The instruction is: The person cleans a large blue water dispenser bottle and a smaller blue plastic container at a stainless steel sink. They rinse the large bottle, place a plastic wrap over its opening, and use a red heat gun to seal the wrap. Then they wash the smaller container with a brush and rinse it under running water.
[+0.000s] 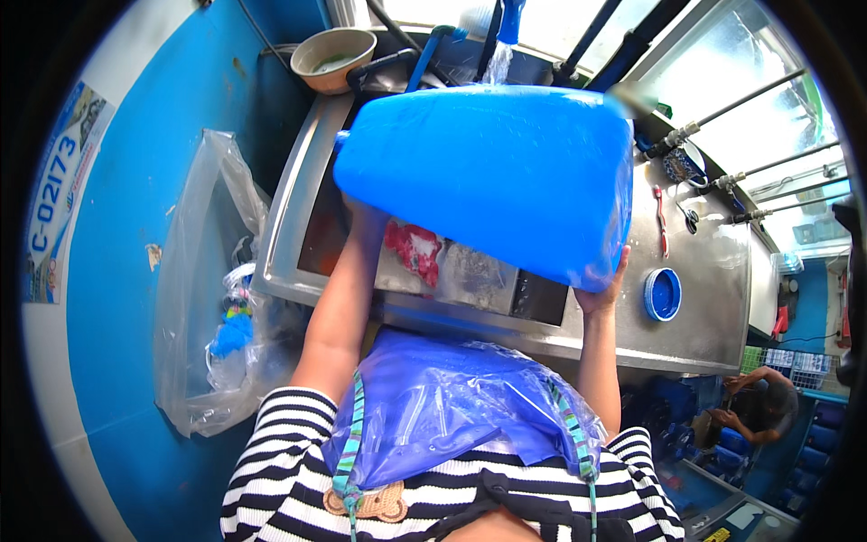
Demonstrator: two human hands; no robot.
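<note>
A large blue plastic jug (pixel 481 176) is held tilted on its side above a stainless steel sink (pixel 288 223). My left hand (pixel 362 206) supports its lower left side, the fingers hidden behind the jug. With my right hand (pixel 603 288) I grip the lower right corner. Water (pixel 498 64) runs from a blue-ended tap (pixel 511 24) and meets the jug's far upper side. Below the jug, a red and white item (pixel 414 251) of unclear kind shows in the sink area. A round blue cap (pixel 662 295) rests on the steel counter to the right.
On the counter lie a red and white toothbrush (pixel 661 220), scissors (pixel 689 218) and a dark patterned mug (pixel 684 164). A bowl (pixel 333 57) stands at the back left. A clear plastic bag (pixel 210 311) hangs by the left wall. Another person (pixel 772 406) works at lower right.
</note>
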